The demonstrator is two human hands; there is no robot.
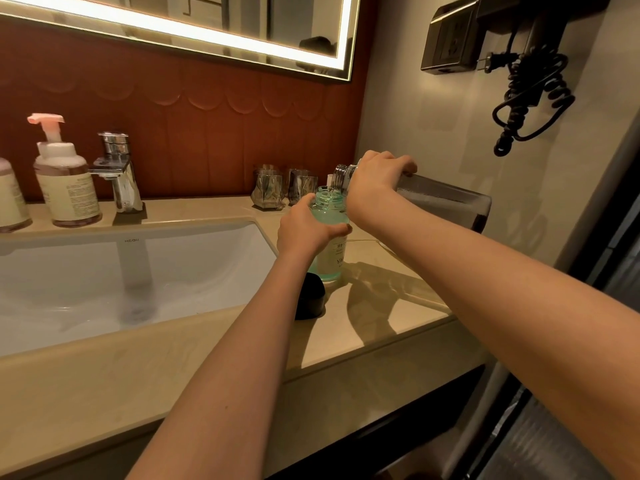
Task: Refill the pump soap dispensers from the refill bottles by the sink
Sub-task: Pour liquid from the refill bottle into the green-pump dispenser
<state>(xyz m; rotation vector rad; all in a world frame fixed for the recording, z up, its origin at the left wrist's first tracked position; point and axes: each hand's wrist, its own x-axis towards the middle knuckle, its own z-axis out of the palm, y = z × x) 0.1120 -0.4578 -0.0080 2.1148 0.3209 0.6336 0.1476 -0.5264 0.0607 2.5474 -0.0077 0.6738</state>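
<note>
A clear dispenser bottle (330, 251) with blue-green liquid stands uncapped on the counter right of the sink. My left hand (304, 233) grips it round the upper body. My right hand (375, 183) holds a large grey refill bottle (446, 202) tipped on its side, with its threaded mouth (341, 176) just above the dispenser's opening. A black cap (310, 301) lies on the counter by my left forearm. A pink-topped pump dispenser (65, 181) stands left of the tap, and part of another bottle (10, 199) shows at the left edge.
The white sink basin (114, 268) lies to the left, with a chrome tap (119, 171) behind it. Glass tumblers (284, 190) stand at the back wall. A wall socket and a coiled black cord (530, 95) hang at the upper right. The beige counter edge (363, 351) runs below.
</note>
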